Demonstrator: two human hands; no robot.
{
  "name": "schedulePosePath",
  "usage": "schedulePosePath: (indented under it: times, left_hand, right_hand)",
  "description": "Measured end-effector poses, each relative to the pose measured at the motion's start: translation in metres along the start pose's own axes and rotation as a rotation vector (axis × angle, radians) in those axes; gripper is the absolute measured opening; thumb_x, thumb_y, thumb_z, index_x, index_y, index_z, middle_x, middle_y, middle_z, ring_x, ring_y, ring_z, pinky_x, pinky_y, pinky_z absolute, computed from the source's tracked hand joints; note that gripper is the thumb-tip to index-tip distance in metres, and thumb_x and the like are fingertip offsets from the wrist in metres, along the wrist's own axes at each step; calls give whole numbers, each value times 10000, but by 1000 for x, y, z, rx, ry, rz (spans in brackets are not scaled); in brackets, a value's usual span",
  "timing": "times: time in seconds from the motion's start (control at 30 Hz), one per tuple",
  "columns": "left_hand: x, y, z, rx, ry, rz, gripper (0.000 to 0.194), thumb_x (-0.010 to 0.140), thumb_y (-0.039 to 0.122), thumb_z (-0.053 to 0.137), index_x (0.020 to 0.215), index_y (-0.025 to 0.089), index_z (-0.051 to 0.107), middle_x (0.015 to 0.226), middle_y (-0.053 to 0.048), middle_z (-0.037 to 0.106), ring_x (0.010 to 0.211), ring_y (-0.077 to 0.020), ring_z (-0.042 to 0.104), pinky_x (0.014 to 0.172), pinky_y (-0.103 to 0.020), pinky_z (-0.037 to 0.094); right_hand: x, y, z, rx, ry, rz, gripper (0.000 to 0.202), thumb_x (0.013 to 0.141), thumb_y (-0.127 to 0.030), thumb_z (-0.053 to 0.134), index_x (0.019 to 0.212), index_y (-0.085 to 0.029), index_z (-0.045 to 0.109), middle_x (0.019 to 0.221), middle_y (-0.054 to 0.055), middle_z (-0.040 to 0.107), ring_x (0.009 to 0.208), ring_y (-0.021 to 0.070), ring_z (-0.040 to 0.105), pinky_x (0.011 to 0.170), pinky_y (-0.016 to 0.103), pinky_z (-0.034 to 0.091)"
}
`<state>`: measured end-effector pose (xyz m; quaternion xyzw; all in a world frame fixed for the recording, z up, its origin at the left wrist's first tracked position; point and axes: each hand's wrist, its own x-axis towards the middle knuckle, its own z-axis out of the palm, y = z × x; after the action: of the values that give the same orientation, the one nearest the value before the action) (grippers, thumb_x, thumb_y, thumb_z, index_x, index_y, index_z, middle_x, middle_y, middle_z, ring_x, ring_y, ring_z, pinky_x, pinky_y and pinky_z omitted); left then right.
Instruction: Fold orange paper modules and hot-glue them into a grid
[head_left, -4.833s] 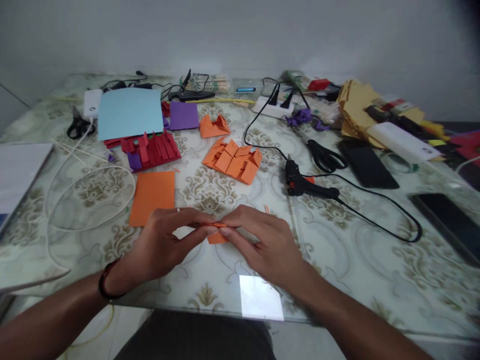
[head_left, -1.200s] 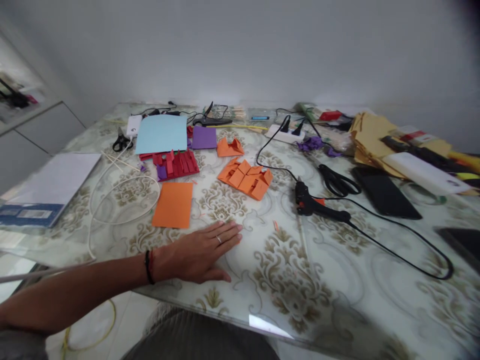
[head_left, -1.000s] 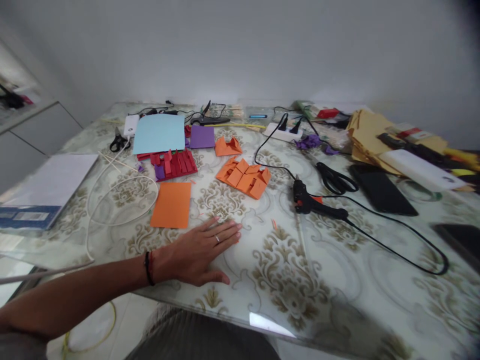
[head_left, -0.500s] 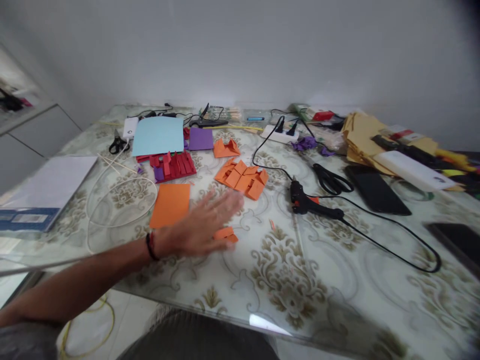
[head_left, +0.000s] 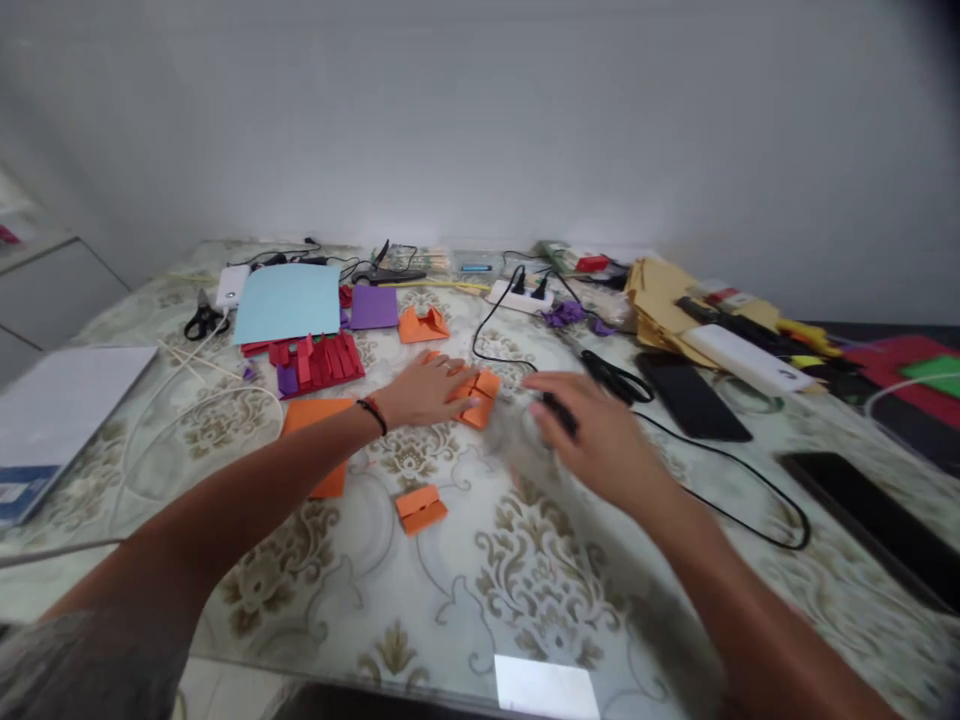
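Note:
My left hand (head_left: pixel 429 390) lies fingers stretched over a group of joined, folded orange paper pieces (head_left: pixel 482 402), covering much of it. My right hand (head_left: pixel 600 435), slightly blurred, is open, thumb and fingers apart, above the black hot glue gun (head_left: pixel 559 412). Most of the glue gun is hidden behind that hand, and I cannot tell whether they touch. A small folded orange paper (head_left: pixel 421 510) sits nearer me. A flat orange sheet (head_left: pixel 328 482) is partly under my left forearm. Another folded orange piece (head_left: pixel 424 325) stands farther back.
Left and back are red folded strips (head_left: pixel 326 362), a light blue sheet (head_left: pixel 289 303), a purple square (head_left: pixel 374 307) and small scissors (head_left: pixel 202 320). Larger black scissors (head_left: pixel 615 376), phones (head_left: pixel 694 395), a power strip (head_left: pixel 517 296) and yellow-brown paper (head_left: pixel 660 305) are at the right.
My left hand has moved forward from beside the small folded paper onto the joined orange pieces. My right hand has come into view over the glue gun. The view has shifted right.

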<state>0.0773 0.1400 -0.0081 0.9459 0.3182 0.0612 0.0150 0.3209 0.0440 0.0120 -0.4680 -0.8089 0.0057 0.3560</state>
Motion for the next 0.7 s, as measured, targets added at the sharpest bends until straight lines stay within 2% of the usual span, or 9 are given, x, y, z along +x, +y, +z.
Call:
schedulePosePath:
  times: [0.07,0.13,0.17,0.27,0.33,0.43,0.47,0.57,0.7]
  left_hand:
    - [-13,2,0,24,17,2,602,1077,513,440,1532,125,514,1467,-194,624,1357,-368,551,1224,-603,298]
    - [-26,6,-1,72,30,8,605,1074,501,445,1542,121,501,1467,-195,618,1352,-367,542,1239,-616,281]
    - [-34,8,-1,94,38,4,589,1078,484,437,1539,124,505,1468,-192,617,1349,-362,544,1236,-618,291]
    - [-59,18,1,103,23,4,534,1077,459,454,1519,174,543,1522,-168,595,1361,-353,552,1232,-620,312]
    - [-75,26,3,108,20,-11,552,1080,453,454,1567,197,499,1604,-159,532,1423,-364,519,1233,-611,321]
    - [-95,36,3,114,2,-3,564,1096,423,422,1603,177,454,1667,-173,453,1555,-349,402,1304,-619,189]
    - [-100,37,3,113,-6,3,575,1098,430,418,1601,154,455,1683,-195,418,1575,-354,374,1307,-618,183]
    - [-109,34,4,78,-17,47,569,1100,407,422,1614,163,434,1718,-170,359,1615,-336,301,1315,-589,205]
    - [-112,22,8,-20,10,130,552,1113,363,399,1638,194,385,1713,-130,386,1633,-283,263,1316,-509,269]
  right_hand:
    - [0,0,17,-19,-151,9,366,1028,-249,575,1356,-111,661,1341,201,702,1285,329,658,1108,554,546]
    - [-1,-7,35,-20,-319,31,465,1033,-248,544,1462,-73,590,1495,242,606,1420,350,563,1212,571,455]
    - [-1,-12,41,-18,-352,31,484,1039,-274,543,1473,-64,583,1523,245,586,1437,356,549,1232,566,436]
    - [-9,-29,48,-11,-426,17,499,1041,-316,544,1458,-50,608,1525,247,592,1436,366,554,1223,554,457]
    - [-18,-39,46,-6,-458,15,534,1053,-344,523,1482,-32,587,1550,247,570,1453,372,540,1222,562,460]
    - [-30,-48,41,-4,-521,-1,578,1078,-379,479,1544,-39,524,1607,227,513,1507,357,487,1260,570,412]
    - [-33,-49,41,-7,-537,-8,585,1086,-389,465,1566,-56,500,1627,211,490,1529,350,459,1272,576,392]
    - [-37,-50,41,-37,-578,-16,596,1105,-396,424,1606,-74,442,1674,180,426,1575,336,387,1292,584,351]
    - [-39,-51,43,-81,-608,-29,626,1103,-392,431,1609,-25,411,1678,198,410,1591,350,348,1305,602,311]
